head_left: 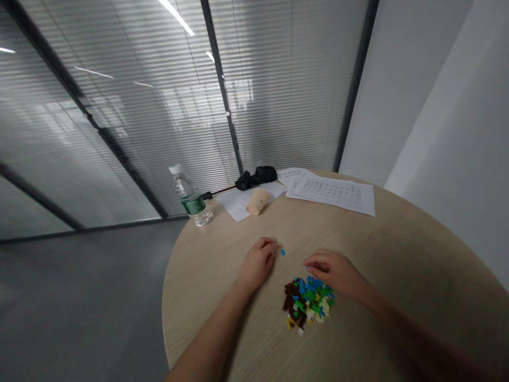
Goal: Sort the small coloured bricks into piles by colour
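A heap of small bricks [308, 303] in blue, green, brown, yellow and white lies on the round wooden table [397, 254]. A single blue brick [282, 252] sits apart, just beyond the heap. My left hand [259, 262] rests on the table with its fingers curled, its fingertips right beside that blue brick. My right hand [333, 271] hovers at the heap's far right edge, fingers curled and pinched toward the bricks; whether it holds one is hidden.
A water bottle [191, 197] stands at the table's far left edge. A paper cup [258, 201] lies on its side on a sheet of paper [238, 203]. Printed sheets [334, 192] and a black bundle [255, 176] lie at the back. Glass walls with blinds stand behind.
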Tool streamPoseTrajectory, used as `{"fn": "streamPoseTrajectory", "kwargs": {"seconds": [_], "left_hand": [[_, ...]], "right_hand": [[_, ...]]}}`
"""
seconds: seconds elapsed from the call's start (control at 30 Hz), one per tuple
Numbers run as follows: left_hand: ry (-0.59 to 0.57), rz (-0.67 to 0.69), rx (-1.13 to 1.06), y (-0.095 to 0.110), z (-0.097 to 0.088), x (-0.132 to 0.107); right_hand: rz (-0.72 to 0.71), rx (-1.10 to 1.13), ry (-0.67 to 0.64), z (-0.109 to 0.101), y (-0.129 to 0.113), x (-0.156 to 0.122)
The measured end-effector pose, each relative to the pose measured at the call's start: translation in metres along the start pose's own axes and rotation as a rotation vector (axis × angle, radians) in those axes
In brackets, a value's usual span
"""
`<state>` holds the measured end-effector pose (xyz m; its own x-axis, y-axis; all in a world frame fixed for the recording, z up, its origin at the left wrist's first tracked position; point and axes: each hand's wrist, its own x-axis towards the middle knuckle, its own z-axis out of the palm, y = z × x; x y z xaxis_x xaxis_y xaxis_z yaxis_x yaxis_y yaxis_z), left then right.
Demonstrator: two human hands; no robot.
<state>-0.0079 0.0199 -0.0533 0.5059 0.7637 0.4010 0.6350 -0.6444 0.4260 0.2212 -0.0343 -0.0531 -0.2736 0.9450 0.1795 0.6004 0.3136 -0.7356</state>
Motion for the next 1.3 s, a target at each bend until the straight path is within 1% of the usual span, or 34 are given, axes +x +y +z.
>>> {"fn": "streamPoseTrajectory", "kwargs": {"seconds": [0.13, 0.27, 0.37, 0.47, 0.63, 0.73, 0.87, 1.1, 1.3], "left_hand": [[-0.014, -0.011, 0.010, 0.001, -0.003, 0.000], [-0.040, -0.018, 0.016, 0.002, -0.005, 0.000], [-0.045, -0.010, 0.024, 0.002, -0.007, 0.000], [-0.050, -0.011, 0.055, 0.003, -0.008, 0.000], [-0.097, -0.035, 0.138, 0.010, -0.008, 0.002], [-0.113, -0.052, 0.155, 0.014, -0.007, 0.003], [-0.118, -0.073, 0.164, 0.017, -0.006, 0.004], [-0.129, -0.046, 0.175, 0.019, -0.008, 0.003], [-0.134, -0.040, 0.174, 0.018, -0.008, 0.004]], "right_hand": [[-0.031, -0.081, 0.029, -0.003, -0.008, 0.010], [-0.044, -0.163, 0.033, -0.002, -0.017, 0.031], [-0.027, -0.216, 0.058, 0.004, -0.020, 0.047], [-0.001, -0.246, 0.087, 0.013, -0.020, 0.057], [0.007, -0.251, 0.068, 0.020, -0.018, 0.057], [0.004, -0.235, 0.037, 0.017, -0.015, 0.054], [0.010, -0.246, 0.041, 0.013, -0.010, 0.052], [-0.010, -0.252, 0.016, 0.016, -0.008, 0.058], [-0.004, -0.261, 0.012, 0.018, -0.014, 0.060]]}}
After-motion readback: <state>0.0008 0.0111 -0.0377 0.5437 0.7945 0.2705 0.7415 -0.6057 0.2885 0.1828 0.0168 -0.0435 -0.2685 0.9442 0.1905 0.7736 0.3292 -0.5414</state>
